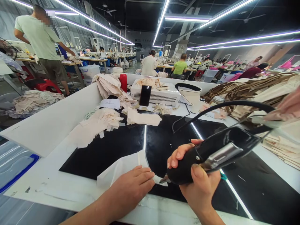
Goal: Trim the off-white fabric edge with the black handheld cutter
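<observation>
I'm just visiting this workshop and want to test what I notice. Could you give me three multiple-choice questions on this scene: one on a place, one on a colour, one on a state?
1. Where does the left hand rest?
A. on the white fabric piece
B. on the red cylinder
C. on the white box

2. What colour is the tool in the right hand?
A. red
B. black
C. green

3. How is the tool held?
A. lying loose on the table
B. gripped, tip at the fabric
C. hanging from its cord

Answers: 1 A, the palm lies flat on it; 2 B, its body is glossy black; 3 B, fingers wrap it and its tip meets the fabric edge.
</observation>
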`<state>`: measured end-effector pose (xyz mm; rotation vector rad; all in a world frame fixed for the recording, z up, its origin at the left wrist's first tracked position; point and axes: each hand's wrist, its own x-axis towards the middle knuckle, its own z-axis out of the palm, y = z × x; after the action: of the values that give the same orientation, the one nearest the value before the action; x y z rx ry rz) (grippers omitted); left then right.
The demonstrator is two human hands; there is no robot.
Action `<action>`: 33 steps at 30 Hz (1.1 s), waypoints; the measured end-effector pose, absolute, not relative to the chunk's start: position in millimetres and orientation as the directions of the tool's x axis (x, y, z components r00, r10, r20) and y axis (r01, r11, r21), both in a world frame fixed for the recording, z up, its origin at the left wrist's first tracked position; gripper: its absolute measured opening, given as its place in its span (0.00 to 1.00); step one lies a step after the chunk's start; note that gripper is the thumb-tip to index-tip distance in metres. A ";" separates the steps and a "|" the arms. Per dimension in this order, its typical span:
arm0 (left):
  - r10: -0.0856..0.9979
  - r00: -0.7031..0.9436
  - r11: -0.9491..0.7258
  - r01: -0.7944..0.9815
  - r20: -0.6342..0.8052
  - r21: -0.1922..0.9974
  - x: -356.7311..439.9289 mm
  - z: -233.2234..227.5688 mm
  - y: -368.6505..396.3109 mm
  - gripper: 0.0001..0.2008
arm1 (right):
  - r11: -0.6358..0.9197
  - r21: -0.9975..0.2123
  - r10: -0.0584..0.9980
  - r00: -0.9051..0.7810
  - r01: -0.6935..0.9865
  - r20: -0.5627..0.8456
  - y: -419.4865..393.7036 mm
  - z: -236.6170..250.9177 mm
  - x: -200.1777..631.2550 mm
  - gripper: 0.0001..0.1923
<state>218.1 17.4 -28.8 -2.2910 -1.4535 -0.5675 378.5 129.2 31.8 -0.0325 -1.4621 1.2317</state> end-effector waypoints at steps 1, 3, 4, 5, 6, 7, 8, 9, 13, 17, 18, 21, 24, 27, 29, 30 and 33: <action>0.763 0.389 -0.403 0.911 0.517 -0.091 218.4 -28.3 17.9 0.19 | 0.439 -0.675 0.621 -0.342 -0.593 0.705 128.8 30.5 378.6 0.19; 0.759 0.389 -0.405 0.910 0.522 -0.090 219.3 -27.1 18.9 0.18 | 0.432 -0.686 0.623 -0.357 -0.585 0.696 128.5 27.3 379.2 0.19; 0.756 0.388 -0.404 0.910 0.527 -0.091 219.9 -26.5 19.5 0.17 | 0.433 -0.694 0.625 -0.363 -0.575 0.691 128.5 25.6 379.6 0.20; 0.755 0.387 -0.403 0.911 0.530 -0.090 220.5 -25.8 19.9 0.16 | 0.440 -0.699 0.625 -0.368 -0.563 0.689 128.5 24.1 380.0 0.20; 0.756 0.385 -0.403 0.911 0.529 -0.087 221.1 -25.3 20.3 0.16 | 0.448 -0.703 0.621 -0.373 -0.553 0.689 128.6 22.8 380.3 0.20; 0.757 0.384 -0.403 0.911 0.529 -0.084 221.6 -24.9 20.7 0.15 | 0.453 -0.705 0.623 -0.372 -0.546 0.688 128.6 21.9 380.5 0.19; 0.756 0.381 -0.401 0.912 0.531 -0.083 222.0 -24.7 20.9 0.15 | 0.454 -0.710 0.628 -0.373 -0.539 0.684 128.7 21.4 380.7 0.19; 0.754 0.379 -0.400 0.913 0.537 -0.082 222.3 -24.6 21.0 0.15 | 0.452 -0.716 0.633 -0.374 -0.531 0.678 128.8 21.4 380.8 0.18; 0.746 0.379 -0.406 0.910 0.547 -0.077 221.9 -26.5 21.4 0.14 | 0.449 -0.724 0.650 -0.365 -0.523 0.667 130.7 23.5 382.2 0.19; 0.747 0.381 -0.408 0.910 0.545 -0.077 220.1 -29.2 22.0 0.12 | 0.459 -0.698 0.655 -0.322 -0.550 0.684 134.5 25.1 384.8 0.21; 0.744 0.382 -0.409 0.909 0.548 -0.079 219.5 -29.6 21.8 0.12 | 0.464 -0.697 0.659 -0.313 -0.546 0.684 135.3 25.3 385.0 0.22; 0.748 0.386 -0.411 0.908 0.540 -0.079 217.5 -29.4 19.7 0.13 | 0.489 -0.703 0.676 -0.285 -0.517 0.680 136.2 26.3 383.6 0.22; 0.760 0.383 -0.403 0.911 0.526 -0.081 216.2 -28.4 16.4 0.14 | 0.498 -0.705 0.690 -0.263 -0.504 0.675 135.4 27.5 381.2 0.24; 0.762 0.379 -0.397 0.914 0.524 -0.084 216.3 -27.3 13.3 0.14 | 0.485 -0.708 0.691 -0.270 -0.514 0.670 134.1 27.7 380.2 0.24; 0.758 0.382 -0.400 0.912 0.528 -0.086 216.9 -26.1 12.1 0.15 | 0.490 -0.702 0.685 -0.271 -0.516 0.677 133.5 27.2 380.2 0.24; 0.756 0.382 -0.400 0.912 0.532 -0.086 217.1 -25.4 11.8 0.14 | 0.494 -0.698 0.681 -0.268 -0.518 0.681 133.4 27.0 380.2 0.24; 0.754 0.380 -0.400 0.913 0.535 -0.086 217.4 -23.7 12.0 0.14 | 0.506 -0.690 0.674 -0.261 -0.518 0.691 133.9 26.5 379.5 0.23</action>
<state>217.4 12.0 -23.7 -2.2778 -1.4489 -0.5950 379.5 133.9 26.5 -0.1450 -1.4408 1.1407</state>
